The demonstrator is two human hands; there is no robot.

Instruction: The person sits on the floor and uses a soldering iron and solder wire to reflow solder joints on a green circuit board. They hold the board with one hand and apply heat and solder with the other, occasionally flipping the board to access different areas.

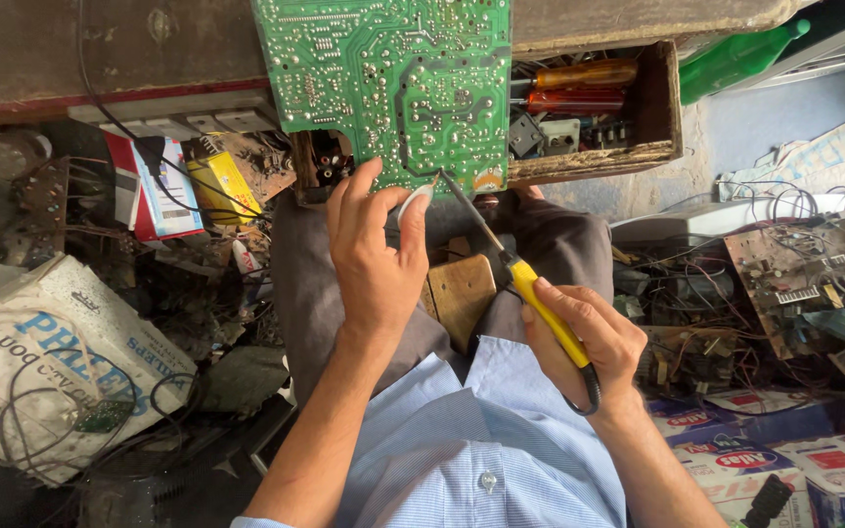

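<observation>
board: green circuit board [383, 78], solder side up, was leaning w/ its top edge against the dark wooden bench [100, 49] and its bottom edge down by the person's lap, covering the left part of the open drawer [659, 98]

iron: yellow-handled soldering iron [530, 298], tip was touching the board right at its bottom edge, near the middle; black cord looped back under the wrist

right hand: right hand [589, 342] was clenched around the iron's handle, pen-ish grip, thumb on top

left hand: left hand [374, 244] was up at the board's bottom edge, index finger touching it, thumb + fingers pinched on smth small and pale, prob solder wire but couldn't tell for sure

lap: grey trousers, light blue shirt, and a small wooden block [462, 288] sat between the knees, just under the iron's shaft

drawer: wooden, pulled out from under the bench edge; two screwdrivers [579, 86] w/ orange/red handles lay along its back, some small grey parts below them

left side: power strip along the bench's front edge w/ a black plug in it, yellow box [225, 186] and a red/white/blue one beside it, crumpled white carton [41, 362] w/ loose wire lying on it near the bottom-left

right side: another bare board [804, 284] w/ tangled wires, green plastic bottle [735, 59] at the top-right, printed cartons at the bottom-right corner
</observation>
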